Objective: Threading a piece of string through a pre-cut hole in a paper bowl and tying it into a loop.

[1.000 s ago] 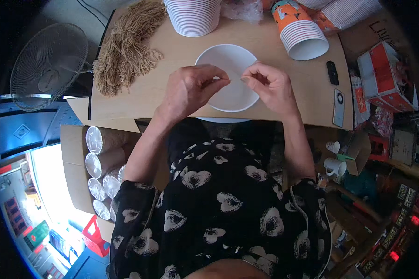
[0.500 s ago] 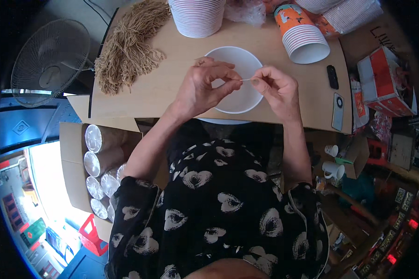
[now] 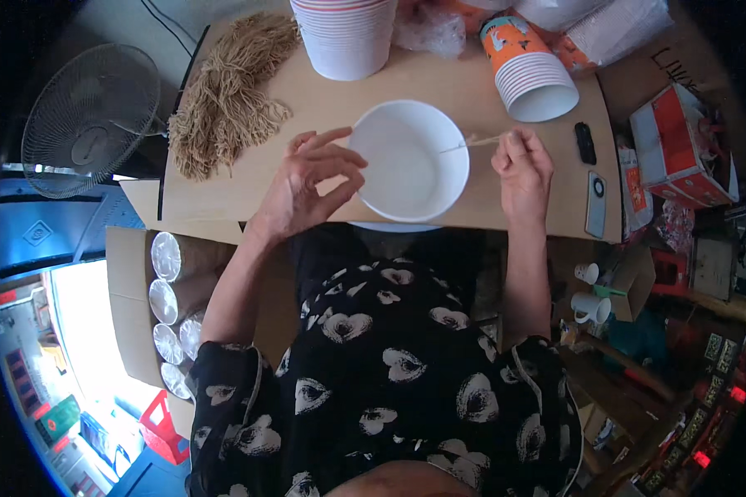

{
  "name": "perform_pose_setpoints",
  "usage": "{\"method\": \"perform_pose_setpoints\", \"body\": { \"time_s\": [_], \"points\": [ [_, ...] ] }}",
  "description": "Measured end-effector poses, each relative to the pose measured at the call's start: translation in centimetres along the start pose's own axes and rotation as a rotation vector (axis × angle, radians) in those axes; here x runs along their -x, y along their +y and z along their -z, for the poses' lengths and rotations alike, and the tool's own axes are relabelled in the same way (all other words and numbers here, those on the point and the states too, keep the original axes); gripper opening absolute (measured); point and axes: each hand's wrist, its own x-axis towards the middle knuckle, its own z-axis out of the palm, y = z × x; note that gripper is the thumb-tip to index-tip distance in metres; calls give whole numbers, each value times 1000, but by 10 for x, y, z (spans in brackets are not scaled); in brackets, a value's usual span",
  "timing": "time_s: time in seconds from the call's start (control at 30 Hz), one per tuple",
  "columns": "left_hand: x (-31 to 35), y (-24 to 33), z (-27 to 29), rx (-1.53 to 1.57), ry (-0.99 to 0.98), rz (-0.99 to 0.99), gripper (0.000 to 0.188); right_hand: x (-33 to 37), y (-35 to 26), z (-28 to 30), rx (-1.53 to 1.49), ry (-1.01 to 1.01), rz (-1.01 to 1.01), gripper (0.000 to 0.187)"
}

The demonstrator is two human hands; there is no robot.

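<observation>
My right hand (image 3: 524,170) is closed in a pinch on a short, thin strand of tan string (image 3: 478,142). The strand points left, and its thin pale tip reaches over the rim of a round white paper bucket (image 3: 413,166). That bucket stands on the table with its mouth toward me. On its left side is my left hand (image 3: 315,178), fingers apart and holding nothing, with the fingertips near the rim. A thick bundle of tan strings (image 3: 232,99) lies at the far left of the table (image 3: 323,108).
A stack of white buckets (image 3: 346,41) stands at the back. An orange-and-white bucket stack (image 3: 539,83) lies at the right, near a black object (image 3: 585,143) and a phone (image 3: 596,205). On the left are a fan (image 3: 91,120) and a carton (image 3: 133,306) of wrapped cups.
My hands have drawn apart, the left moving left and letting go of the strand. The right has moved right, keeping it. The bucket shows lower in view as the head view shifts.
</observation>
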Motion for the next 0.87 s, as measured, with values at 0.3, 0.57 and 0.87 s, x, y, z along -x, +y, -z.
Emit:
{"method": "perform_pose_setpoints", "body": {
  "time_s": [0.3,0.57,0.87],
  "points": [
    [-1,10,19,-271,-156,-357,29,-3,7,-4,-358,9,-166,12],
    [-48,7,44,-164,-152,-601,31,-75,-69,-17,-162,-168,95,11],
    [-216,-34,207,887,254,-43,34,-229,-176,-137,78,-441,399,90]
  ]
}}
